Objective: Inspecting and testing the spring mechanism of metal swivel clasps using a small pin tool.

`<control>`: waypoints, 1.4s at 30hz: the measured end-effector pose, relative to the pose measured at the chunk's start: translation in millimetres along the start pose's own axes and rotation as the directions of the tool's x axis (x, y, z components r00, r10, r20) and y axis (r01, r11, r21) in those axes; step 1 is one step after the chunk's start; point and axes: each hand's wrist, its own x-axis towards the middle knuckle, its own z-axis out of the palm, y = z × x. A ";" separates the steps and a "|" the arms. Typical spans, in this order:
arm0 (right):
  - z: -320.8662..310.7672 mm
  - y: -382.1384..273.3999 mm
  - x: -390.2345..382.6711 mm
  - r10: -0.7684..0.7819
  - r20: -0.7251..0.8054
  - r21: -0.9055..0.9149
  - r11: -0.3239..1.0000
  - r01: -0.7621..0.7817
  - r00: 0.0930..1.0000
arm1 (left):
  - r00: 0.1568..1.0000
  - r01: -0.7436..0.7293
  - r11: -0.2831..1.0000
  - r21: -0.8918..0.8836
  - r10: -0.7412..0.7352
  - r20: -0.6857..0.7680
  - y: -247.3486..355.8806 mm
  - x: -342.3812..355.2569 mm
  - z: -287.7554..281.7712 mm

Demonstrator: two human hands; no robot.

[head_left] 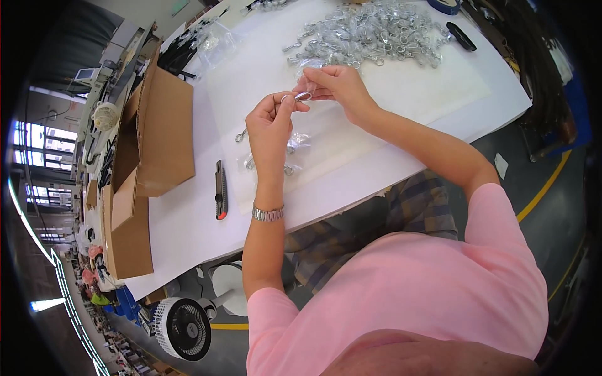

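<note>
Over the white-covered table (401, 103), my left hand (271, 119) pinches a small silver metal clasp (303, 96) between thumb and fingertips. My right hand (343, 91) meets it from the right, its fingers closed on a small clear plastic bag (307, 76). Whether the bag touches the clasp I cannot tell. Beneath my left hand lie a few more metal clasps (288, 170) and clear plastic. Just beyond both hands spreads a large pile of silver clasps in clear bags (370, 37).
An open cardboard box (166, 125) stands at the table's left, with a utility knife (221, 191) beside it. Clear bags (216, 44) lie at the far left. A black tool (461, 36) and a roll of blue tape (444, 5) sit far right. A fan (182, 329) stands below left.
</note>
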 end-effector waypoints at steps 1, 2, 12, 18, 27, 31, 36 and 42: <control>1.9 -0.7 -0.7 0.003 0.002 0.002 1.000 -0.003 1.000 | 1.000 0.002 1.000 -0.007 -0.002 -0.019 0.1 -0.9 -1.4; 3.7 -1.6 -1.1 -0.007 0.008 -0.001 1.000 0.007 1.000 | 0.999 0.005 1.000 -0.015 -0.005 -0.038 0.9 -1.8 -2.5; 8.4 -6.4 -5.6 0.003 -0.019 0.058 0.998 -0.002 1.000 | 0.997 -0.004 1.000 -0.029 0.002 -0.071 0.2 -2.4 -2.4; 7.5 2.5 -4.0 -0.036 -0.039 0.010 0.999 0.036 0.999 | 0.997 0.002 0.999 -0.045 -0.006 -0.081 3.7 -3.2 -1.2; 17.2 -5.5 -10.6 -0.058 0.014 0.009 0.998 0.058 0.998 | 0.997 -0.027 0.990 -0.137 0.016 -0.080 -6.1 -0.2 -3.4; 16.6 -5.1 -12.4 -0.082 0.053 0.006 0.997 0.081 0.995 | 0.995 -0.041 0.989 -0.143 0.026 -0.099 -7.3 -0.1 -3.0; 11.9 -3.8 -8.0 -0.057 0.034 -0.007 0.998 0.057 0.998 | 0.996 -0.006 0.992 -0.125 -0.005 -0.090 -10.3 -0.1 -3.2; 10.2 -8.8 -10.6 0.044 0.047 -0.031 0.999 -0.042 0.998 | 0.997 0.009 0.976 0.218 0.008 -0.076 -6.5 -1.6 -0.9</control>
